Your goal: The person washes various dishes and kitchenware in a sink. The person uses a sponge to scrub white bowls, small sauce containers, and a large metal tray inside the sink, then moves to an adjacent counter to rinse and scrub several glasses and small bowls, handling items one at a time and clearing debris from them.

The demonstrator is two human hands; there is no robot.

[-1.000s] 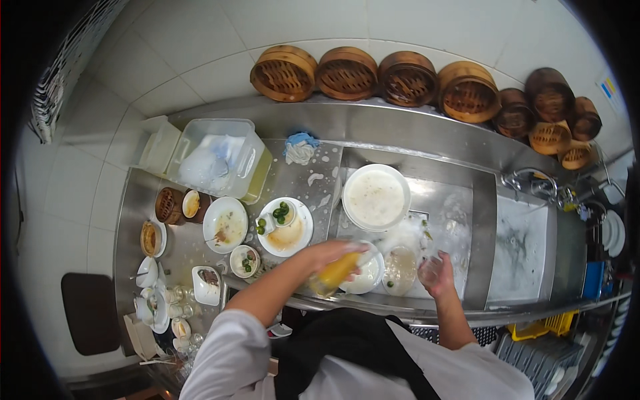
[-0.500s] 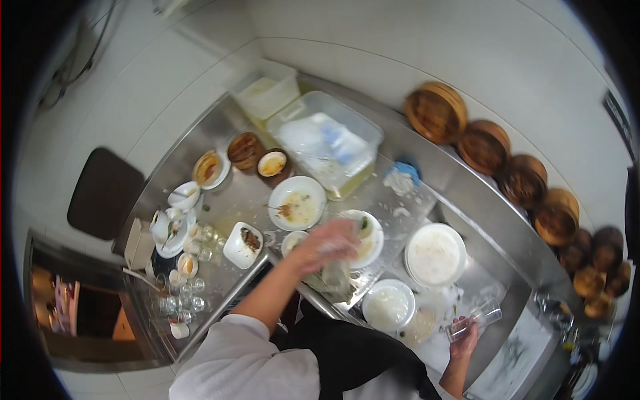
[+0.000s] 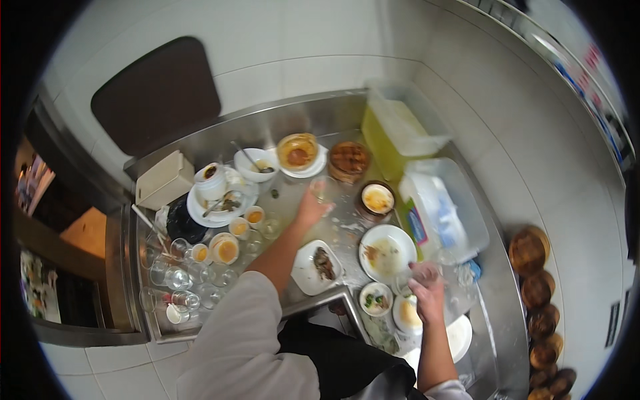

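Observation:
My left hand [image 3: 309, 208] reaches over the steel counter [image 3: 337, 230] and is closed around a small clear glass [image 3: 323, 188], near the bamboo steamer [image 3: 349, 162]. Farther right, my right hand [image 3: 428, 293] grips a clear glass tumbler [image 3: 424, 273], slightly blurred. That tumbler is held tilted beside a white plate with food scraps [image 3: 389, 253] and above a small bowl holding green bits [image 3: 376, 299]. Between my arms sits a square white dish [image 3: 317, 268] with dark leftovers. A brown-rimmed bowl with yellow residue [image 3: 378, 199] stands behind the plate.
Several glasses [image 3: 179, 279] and sauce cups [image 3: 227, 251] crowd the counter's left. Behind them are stacked dirty bowls [image 3: 222, 200] and a beige bin [image 3: 165, 181]. A tub of yellowish liquid [image 3: 390, 130] and a clear plastic tub [image 3: 467, 213] stand back right. Bamboo steamers [image 3: 537, 291] line the right ledge.
The view has swung left. My left hand has moved from above the plates to the counter's left part, with a small glass in it. The right hand has carried its tumbler leftward to the plates.

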